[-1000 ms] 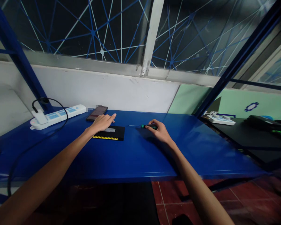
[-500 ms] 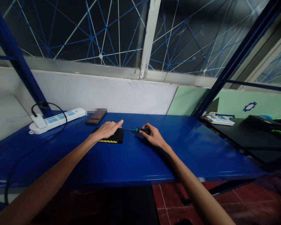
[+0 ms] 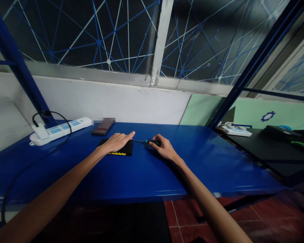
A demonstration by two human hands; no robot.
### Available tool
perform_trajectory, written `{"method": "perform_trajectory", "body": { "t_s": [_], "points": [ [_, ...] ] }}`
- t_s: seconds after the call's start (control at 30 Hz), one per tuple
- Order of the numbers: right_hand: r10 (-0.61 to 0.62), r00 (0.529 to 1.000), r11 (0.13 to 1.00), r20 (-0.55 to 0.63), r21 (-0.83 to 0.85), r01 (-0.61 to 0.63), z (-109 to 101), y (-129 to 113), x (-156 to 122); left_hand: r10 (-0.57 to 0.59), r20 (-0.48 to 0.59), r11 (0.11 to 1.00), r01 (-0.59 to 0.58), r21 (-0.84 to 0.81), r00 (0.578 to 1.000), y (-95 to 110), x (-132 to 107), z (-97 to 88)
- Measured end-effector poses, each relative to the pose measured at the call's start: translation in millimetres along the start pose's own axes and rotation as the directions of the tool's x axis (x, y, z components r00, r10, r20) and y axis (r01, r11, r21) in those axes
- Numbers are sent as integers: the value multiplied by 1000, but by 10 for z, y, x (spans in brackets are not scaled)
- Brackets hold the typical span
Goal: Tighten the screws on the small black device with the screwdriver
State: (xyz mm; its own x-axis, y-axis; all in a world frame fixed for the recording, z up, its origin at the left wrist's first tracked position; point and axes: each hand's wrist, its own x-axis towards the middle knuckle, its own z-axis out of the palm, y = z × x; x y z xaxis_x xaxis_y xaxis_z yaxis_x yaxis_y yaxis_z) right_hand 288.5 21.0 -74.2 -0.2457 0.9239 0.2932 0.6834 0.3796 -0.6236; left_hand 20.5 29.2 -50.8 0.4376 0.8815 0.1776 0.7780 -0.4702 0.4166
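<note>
Left hand (image 3: pixel 116 143) flat, ungripped, on black yellow-striped slab (image 3: pixel 126 149); right hand (image 3: pixel 163 148), grasping green-handled screwdriver (image 3: pixel 150 141), has brought tip to slab's far right corner.

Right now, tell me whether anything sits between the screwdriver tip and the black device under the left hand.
Nothing visible does. The right hand holds the screwdriver, its thin shaft pointing at the black device, which the left hand presses onto the blue table.
</note>
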Motion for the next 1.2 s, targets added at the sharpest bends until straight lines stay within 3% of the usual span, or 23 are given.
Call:
{"method": "perform_trajectory", "body": {
  "t_s": [0.47,0.77,1.0,1.2],
  "points": [
    [-15,1000,999,-17,36,15,23,76,22,2,41,998,-4,62,999,26,-23,1],
    [-21,999,999,-47,48,23,-22,55,16,-15,-21,987,11,-160,1000,-172,61,35],
    [-35,997,972,-74,230,51,-55,39,18,34,-118,986,-53,-157,992,-325,106,47],
    [-28,998,942,-54,331,44,-42,27,18,53,-142,985,-75,-158,988,-213,89,63]
  ]
}}
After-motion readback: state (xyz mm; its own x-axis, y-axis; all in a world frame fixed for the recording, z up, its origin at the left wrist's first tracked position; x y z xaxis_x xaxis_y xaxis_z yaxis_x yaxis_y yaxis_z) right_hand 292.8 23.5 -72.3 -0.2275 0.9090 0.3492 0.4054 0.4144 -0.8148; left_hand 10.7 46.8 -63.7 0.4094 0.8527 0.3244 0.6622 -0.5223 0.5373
